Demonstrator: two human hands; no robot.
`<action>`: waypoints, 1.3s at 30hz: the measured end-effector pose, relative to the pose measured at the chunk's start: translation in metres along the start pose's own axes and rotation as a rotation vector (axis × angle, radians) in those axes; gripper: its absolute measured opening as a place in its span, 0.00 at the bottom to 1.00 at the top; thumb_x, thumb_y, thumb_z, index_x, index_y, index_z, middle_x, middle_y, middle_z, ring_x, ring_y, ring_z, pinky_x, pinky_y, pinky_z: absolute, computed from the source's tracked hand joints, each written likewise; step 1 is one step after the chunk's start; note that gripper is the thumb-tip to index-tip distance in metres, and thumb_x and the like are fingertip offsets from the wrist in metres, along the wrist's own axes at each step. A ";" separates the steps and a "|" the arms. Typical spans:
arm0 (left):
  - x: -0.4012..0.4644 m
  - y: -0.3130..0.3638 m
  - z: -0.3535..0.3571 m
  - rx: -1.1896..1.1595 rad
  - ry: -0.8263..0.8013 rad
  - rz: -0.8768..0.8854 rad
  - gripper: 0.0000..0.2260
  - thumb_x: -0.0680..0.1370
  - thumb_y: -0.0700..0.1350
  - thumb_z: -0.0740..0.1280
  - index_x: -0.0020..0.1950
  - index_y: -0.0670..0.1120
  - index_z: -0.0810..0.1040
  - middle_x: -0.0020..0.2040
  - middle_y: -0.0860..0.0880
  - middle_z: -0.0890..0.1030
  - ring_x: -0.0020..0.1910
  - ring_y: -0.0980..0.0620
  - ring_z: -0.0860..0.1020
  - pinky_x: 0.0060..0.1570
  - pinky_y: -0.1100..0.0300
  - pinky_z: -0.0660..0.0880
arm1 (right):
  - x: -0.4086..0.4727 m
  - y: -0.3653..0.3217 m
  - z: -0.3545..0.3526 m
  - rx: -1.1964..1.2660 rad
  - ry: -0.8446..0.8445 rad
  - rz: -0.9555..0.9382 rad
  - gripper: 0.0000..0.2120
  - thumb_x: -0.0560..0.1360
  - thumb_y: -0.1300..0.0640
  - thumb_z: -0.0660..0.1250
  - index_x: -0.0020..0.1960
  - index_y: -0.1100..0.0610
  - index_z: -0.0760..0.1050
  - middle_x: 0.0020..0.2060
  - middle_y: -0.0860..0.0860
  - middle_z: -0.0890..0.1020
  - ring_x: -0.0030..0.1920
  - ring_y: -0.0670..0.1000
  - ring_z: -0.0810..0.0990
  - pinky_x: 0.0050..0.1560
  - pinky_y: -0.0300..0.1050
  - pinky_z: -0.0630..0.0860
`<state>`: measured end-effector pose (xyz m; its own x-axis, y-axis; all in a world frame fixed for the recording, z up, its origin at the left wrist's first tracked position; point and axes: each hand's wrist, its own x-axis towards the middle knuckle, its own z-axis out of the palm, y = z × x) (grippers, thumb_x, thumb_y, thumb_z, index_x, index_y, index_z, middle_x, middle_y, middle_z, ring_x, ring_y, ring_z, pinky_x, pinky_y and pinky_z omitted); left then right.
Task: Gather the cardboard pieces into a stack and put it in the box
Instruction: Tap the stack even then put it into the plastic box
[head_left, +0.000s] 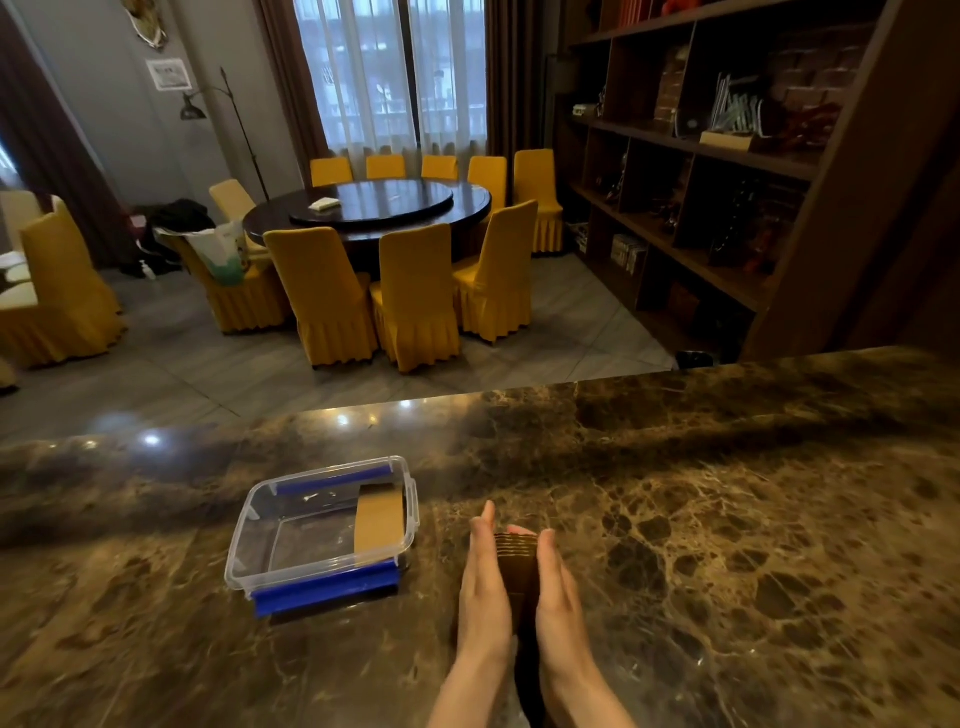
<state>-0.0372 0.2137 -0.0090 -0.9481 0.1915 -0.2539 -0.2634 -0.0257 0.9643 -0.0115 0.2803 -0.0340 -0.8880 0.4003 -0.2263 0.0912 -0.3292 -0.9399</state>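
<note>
A stack of brown cardboard pieces (517, 564) stands on the marble counter, pressed between my two palms. My left hand (483, 582) is flat against its left side and my right hand (558, 587) against its right side. Left of my hands sits a clear plastic box (260, 540) with blue clips on its near and far edges and no lid on. One cardboard piece (379, 522) lies inside it, along its right wall.
The brown marble counter (727, 519) stretches wide to the right and left. Its far edge drops off to a dining room floor with a round table (374, 208) and yellow chairs. A dark shelf unit (727, 156) stands at the right.
</note>
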 end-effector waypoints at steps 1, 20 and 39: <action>0.001 0.000 0.001 0.012 0.019 0.015 0.32 0.76 0.72 0.48 0.75 0.61 0.71 0.76 0.51 0.73 0.74 0.50 0.72 0.77 0.44 0.66 | 0.000 0.000 0.000 0.001 -0.025 -0.005 0.22 0.72 0.30 0.56 0.53 0.37 0.84 0.49 0.39 0.87 0.50 0.41 0.86 0.42 0.32 0.81; -0.001 -0.017 -0.003 -0.027 0.166 -0.003 0.25 0.74 0.66 0.56 0.55 0.54 0.84 0.53 0.50 0.85 0.55 0.50 0.82 0.59 0.50 0.78 | 0.006 0.003 0.011 -0.108 0.069 -0.123 0.11 0.77 0.40 0.64 0.39 0.35 0.83 0.37 0.33 0.85 0.38 0.36 0.84 0.34 0.28 0.77; 0.005 -0.012 -0.019 -0.041 0.038 -0.029 0.27 0.80 0.67 0.54 0.59 0.52 0.84 0.55 0.48 0.87 0.56 0.51 0.85 0.60 0.52 0.81 | 0.012 0.013 0.013 -0.158 0.064 -0.158 0.18 0.75 0.39 0.58 0.45 0.46 0.84 0.42 0.48 0.87 0.43 0.47 0.86 0.42 0.39 0.81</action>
<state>-0.0425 0.1961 -0.0231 -0.9459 0.1557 -0.2846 -0.2968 -0.0614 0.9530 -0.0270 0.2696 -0.0458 -0.8669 0.4913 -0.0838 0.0268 -0.1221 -0.9922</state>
